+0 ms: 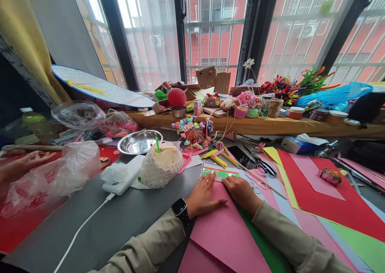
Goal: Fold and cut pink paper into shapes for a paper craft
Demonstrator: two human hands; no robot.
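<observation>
A large folded sheet of pink paper (224,237) lies in front of me on the table, with green paper (261,237) under its right side. My left hand (203,198) rests flat on the pink paper's upper left part, thumb stretched to the right. It wears a ring and, at the wrist, a black smartwatch (179,208). At the paper's narrow top end my right hand (242,192) is closed, its curled fingers pressing on the edge. A small pale strip (219,179) shows between the hands. Beyond them lies a clear packet (222,171) with green and orange.
Left of my hands stand a coconut (162,164) in foam net, a white power strip (123,180) and a metal plate (140,141). Scissors (264,166) and coloured sheets (327,192) lie right. Another person's hand (30,160) is at far left. Crafts crowd the sill (255,125).
</observation>
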